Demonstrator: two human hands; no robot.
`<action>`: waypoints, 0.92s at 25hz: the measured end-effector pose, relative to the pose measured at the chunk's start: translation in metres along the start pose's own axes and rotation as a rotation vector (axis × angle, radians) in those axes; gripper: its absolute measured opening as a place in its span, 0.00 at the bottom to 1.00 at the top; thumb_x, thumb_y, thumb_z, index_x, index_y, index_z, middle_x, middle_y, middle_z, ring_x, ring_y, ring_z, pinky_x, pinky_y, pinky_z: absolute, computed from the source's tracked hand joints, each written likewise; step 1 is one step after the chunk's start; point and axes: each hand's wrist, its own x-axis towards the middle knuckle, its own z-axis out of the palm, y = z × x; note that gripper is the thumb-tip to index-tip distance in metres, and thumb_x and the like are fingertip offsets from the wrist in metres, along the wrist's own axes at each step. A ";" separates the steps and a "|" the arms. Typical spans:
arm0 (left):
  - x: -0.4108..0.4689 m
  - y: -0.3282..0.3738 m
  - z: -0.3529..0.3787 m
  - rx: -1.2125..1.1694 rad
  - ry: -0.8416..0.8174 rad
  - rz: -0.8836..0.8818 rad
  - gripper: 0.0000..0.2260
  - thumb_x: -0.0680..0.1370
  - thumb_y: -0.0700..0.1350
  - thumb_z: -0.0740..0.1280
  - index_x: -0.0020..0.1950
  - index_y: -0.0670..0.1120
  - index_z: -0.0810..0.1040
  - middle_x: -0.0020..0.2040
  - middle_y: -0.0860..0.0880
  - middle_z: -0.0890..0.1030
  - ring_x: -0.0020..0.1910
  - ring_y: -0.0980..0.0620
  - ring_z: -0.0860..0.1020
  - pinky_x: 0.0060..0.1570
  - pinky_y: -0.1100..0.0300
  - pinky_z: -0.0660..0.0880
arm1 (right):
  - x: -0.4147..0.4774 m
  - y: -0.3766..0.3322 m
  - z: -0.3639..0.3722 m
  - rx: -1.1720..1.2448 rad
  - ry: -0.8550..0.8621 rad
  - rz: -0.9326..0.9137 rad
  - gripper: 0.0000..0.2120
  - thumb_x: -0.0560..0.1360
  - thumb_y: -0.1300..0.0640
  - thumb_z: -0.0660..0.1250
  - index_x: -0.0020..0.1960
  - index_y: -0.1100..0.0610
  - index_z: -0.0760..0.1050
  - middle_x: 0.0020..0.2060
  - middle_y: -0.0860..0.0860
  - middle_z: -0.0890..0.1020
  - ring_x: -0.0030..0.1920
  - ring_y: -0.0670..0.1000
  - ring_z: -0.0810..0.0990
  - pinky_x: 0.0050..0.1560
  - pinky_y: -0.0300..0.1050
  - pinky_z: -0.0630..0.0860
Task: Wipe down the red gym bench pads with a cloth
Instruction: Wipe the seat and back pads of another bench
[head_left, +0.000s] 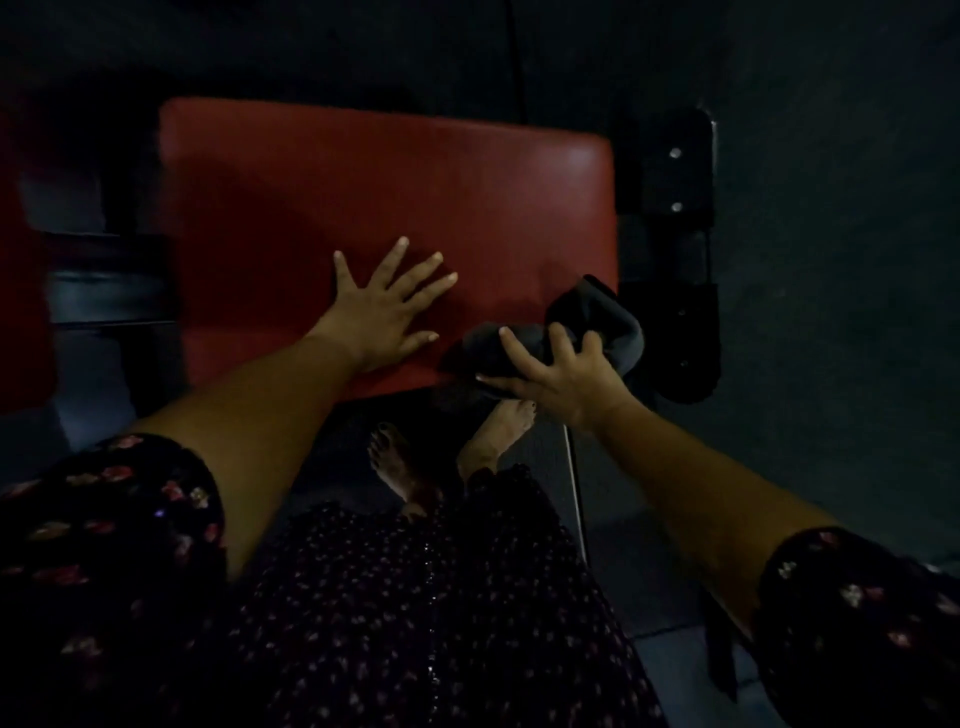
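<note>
Cloth, dark and bunched, sits at the near right corner of the red bench pad, with the fingers of the right hand curled round it. Left hand lies flat on the pad, fingers spread, just left of the cloth. Pad's long axis runs left–right; nearly all its surface lies left and far of the cloth. Judgement: next stroke goes leftward, and the left hand sits in that path.
</note>
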 end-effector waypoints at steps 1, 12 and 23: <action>0.008 0.008 -0.005 0.020 -0.003 0.042 0.32 0.79 0.66 0.46 0.72 0.60 0.27 0.77 0.56 0.31 0.75 0.45 0.29 0.63 0.21 0.48 | -0.012 0.008 0.006 0.002 0.000 0.033 0.24 0.81 0.54 0.45 0.75 0.38 0.55 0.71 0.56 0.64 0.51 0.67 0.78 0.36 0.56 0.76; 0.063 0.067 -0.028 0.216 0.010 0.217 0.30 0.80 0.64 0.44 0.77 0.58 0.33 0.79 0.55 0.34 0.76 0.46 0.32 0.62 0.20 0.47 | -0.072 0.012 0.011 1.109 -0.207 1.466 0.41 0.73 0.61 0.67 0.78 0.42 0.51 0.72 0.59 0.62 0.63 0.62 0.71 0.57 0.50 0.71; 0.058 0.073 -0.035 0.172 0.025 0.184 0.27 0.82 0.60 0.46 0.78 0.58 0.38 0.79 0.56 0.38 0.77 0.48 0.34 0.67 0.24 0.44 | 0.061 -0.122 -0.060 2.091 -0.532 1.605 0.29 0.68 0.50 0.67 0.68 0.47 0.69 0.59 0.54 0.79 0.59 0.58 0.77 0.61 0.55 0.74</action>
